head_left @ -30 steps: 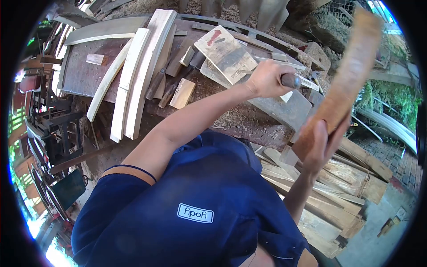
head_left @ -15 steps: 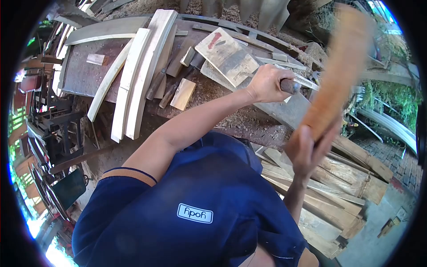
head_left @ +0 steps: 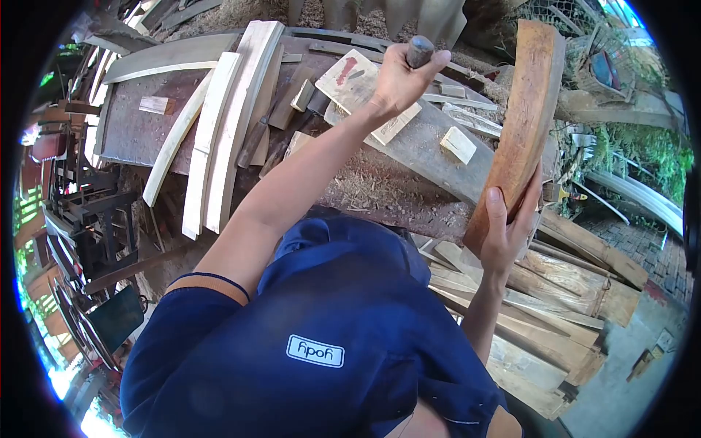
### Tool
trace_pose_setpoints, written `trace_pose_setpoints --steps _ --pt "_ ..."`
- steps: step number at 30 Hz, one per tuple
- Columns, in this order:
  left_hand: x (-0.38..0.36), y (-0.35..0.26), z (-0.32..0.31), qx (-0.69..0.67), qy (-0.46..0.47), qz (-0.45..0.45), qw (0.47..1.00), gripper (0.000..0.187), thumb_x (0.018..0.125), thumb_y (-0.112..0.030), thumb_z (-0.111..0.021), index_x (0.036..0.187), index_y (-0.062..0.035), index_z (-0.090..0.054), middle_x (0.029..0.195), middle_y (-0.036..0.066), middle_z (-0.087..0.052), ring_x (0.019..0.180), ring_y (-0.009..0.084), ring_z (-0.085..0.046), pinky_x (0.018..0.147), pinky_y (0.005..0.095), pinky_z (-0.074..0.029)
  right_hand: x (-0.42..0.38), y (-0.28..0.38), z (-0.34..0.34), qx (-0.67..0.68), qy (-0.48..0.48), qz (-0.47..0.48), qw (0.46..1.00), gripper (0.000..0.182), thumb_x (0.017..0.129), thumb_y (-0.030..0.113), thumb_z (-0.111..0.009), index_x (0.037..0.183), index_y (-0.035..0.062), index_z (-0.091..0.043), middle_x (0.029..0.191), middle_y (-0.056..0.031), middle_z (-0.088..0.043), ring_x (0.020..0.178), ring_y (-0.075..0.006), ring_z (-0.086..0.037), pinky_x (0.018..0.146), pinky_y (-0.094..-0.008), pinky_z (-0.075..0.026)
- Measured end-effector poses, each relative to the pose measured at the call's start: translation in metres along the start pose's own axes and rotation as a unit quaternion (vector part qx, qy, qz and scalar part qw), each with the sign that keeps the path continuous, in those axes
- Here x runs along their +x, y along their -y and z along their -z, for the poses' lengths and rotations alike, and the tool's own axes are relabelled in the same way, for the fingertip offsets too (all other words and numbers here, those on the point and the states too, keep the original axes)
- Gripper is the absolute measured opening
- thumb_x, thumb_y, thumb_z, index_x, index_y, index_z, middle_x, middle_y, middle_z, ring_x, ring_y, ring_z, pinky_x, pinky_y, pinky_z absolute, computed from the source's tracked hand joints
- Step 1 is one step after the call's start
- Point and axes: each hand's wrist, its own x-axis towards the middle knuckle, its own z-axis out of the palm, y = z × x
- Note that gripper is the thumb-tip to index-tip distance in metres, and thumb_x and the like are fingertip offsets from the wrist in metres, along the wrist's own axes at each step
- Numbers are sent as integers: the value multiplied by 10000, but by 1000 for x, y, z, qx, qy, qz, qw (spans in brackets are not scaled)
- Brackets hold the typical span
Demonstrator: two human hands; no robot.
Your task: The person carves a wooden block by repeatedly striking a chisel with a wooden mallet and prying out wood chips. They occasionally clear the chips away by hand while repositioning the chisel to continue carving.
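My left hand (head_left: 403, 79) is closed round a tool with a dark, round-ended handle (head_left: 420, 52). The handle's end points up at me, and the tool's far end is hidden below the fist. In my right hand (head_left: 509, 226) is a thick, curved piece of brown wood (head_left: 520, 124), gripped near its lower end, thumb on the near face and fingers along the right side. Between the hands, a small pale wood block (head_left: 458, 144) lies on a long grey board (head_left: 431, 157). A flat board with a red mark (head_left: 349, 73) lies under my left wrist.
Long pale curved timbers (head_left: 244, 124) lie across the dark workbench (head_left: 131, 131) on the left. Wood shavings (head_left: 365, 191) cover the near edge. Stacked planks (head_left: 555, 292) lie at the lower right, and a dark metal frame (head_left: 95, 212) stands at far left.
My left hand has moved up and left with the handled tool, uncovering the small block. The curved wood has swung left to a steeper angle in my right hand and is no longer blurred.
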Motion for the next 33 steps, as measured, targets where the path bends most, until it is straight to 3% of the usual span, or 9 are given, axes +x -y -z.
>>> trace_pose_setpoints --steps 8,10,13,16,18,20,26,28,33 --pt "-15 2 -19 55 15 -31 998 318 907 -264 -709 744 4 -663 547 -32 -514 521 46 -391 477 263 -362 1 -3 -2 -22 3 25 999 781 880 279 -626 1484 -68 -274 1469 -269 -361 1357 -364 -365 1131 -456 -257" --pt "-16 16 -25 106 32 -116 987 298 900 -265 -714 777 3 -671 534 0 -522 507 40 -400 468 275 -377 5 10 0 -13 0 27 1000 799 851 237 -616 1490 -74 -250 1472 -267 -354 1359 -366 -363 1127 -464 -270" --pt "-26 18 -37 173 48 -136 974 168 784 -197 -766 796 -55 -677 575 89 -573 506 178 -560 505 332 -444 7 27 9 34 -43 32 998 812 879 212 -560 1528 -28 -134 1383 -287 -411 1097 -326 -553 937 -415 -458" --pt "-38 16 -45 221 86 -127 963 168 687 -166 -761 833 -118 -691 688 134 -645 653 362 -629 570 394 -503 9 28 4 105 -72 106 986 866 855 168 -567 1547 21 -67 1304 -294 -458 937 -293 -588 812 -390 -500" --pt "-43 25 -52 243 83 -191 947 211 690 -214 -755 876 -142 -689 715 123 -658 693 362 -642 609 423 -524 7 19 5 -11 -55 129 990 847 854 171 -584 1554 48 -124 1329 -293 -467 1033 -344 -589 895 -415 -478" --pt "-50 26 -54 233 119 -156 953 210 675 -230 -742 850 -147 -659 715 115 -652 718 360 -646 630 453 -522 8 25 -4 -118 86 24 989 810 836 126 -606 1509 -61 -195 1474 -274 -350 1309 -382 -438 1073 -459 -356" --pt "-55 39 -55 252 113 -237 932 261 641 -218 -734 897 -177 -696 731 111 -666 713 356 -645 625 449 -516 -4 16 6 -1 -60 79 995 748 848 115 -609 1500 -30 -272 1483 -282 -376 1333 -386 -441 1058 -444 -381" --pt "-55 37 -54 244 129 -224 935 248 643 -212 -736 882 -165 -691 730 118 -661 714 365 -637 622 452 -514 2 10 -1 -118 35 80 989 752 857 144 -618 1498 -35 -270 1472 -280 -387 1318 -391 -456 1054 -442 -389" --pt "-54 16 -48 217 128 -181 950 167 666 -141 -734 824 -121 -686 675 127 -624 620 299 -642 568 392 -504 -1 6 -3 -28 52 -9 998 790 866 227 -655 1503 -30 -265 1461 -262 -407 1349 -354 -422 1099 -419 -332"
